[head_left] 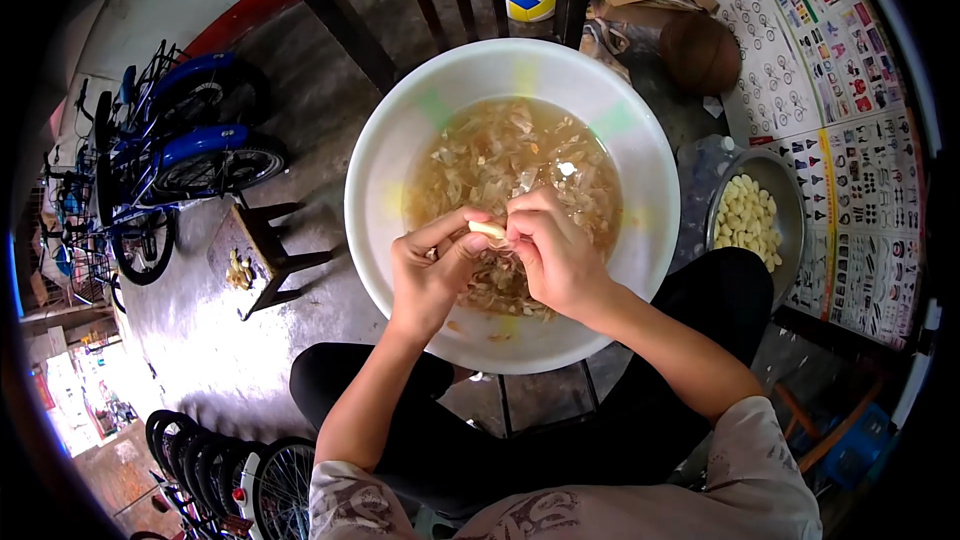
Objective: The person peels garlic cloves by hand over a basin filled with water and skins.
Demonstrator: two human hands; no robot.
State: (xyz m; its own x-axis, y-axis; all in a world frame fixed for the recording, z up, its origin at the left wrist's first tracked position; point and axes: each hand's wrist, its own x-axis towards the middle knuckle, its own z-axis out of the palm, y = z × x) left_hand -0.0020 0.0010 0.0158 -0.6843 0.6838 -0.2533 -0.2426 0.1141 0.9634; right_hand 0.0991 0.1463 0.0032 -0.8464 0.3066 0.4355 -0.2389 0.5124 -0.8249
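Garlic clove (487, 230), pale: held between the fingertips of both hands, above the near half of a wide white basin (643, 165). Left hand (428, 268): fingers curled, thumb and index finger pinching the clove from its left side. Right hand (562, 252): closed to a pinch at the clove's right end, fingertips nearly meeting those of the left. Basin contents: cloudy, brownish water with many thin loose skins (470, 162), floating and heaped, some directly below the hands. Basin located in front of the torso, between a dark slatted chair (345, 12) on the far side and the person's knees on the near side. To the right, just beyond the right knee: metal bowl (794, 202) holding a heap of pale peeled cloves (745, 220), with printed sheets (862, 190) to the right of it. To the left, well apart from the basin: low wooden stool (262, 240) with a small yellowish pile (239, 271) on top, exact nature too small to tell. Farther left: bicycles (205, 162) with blue mudguards
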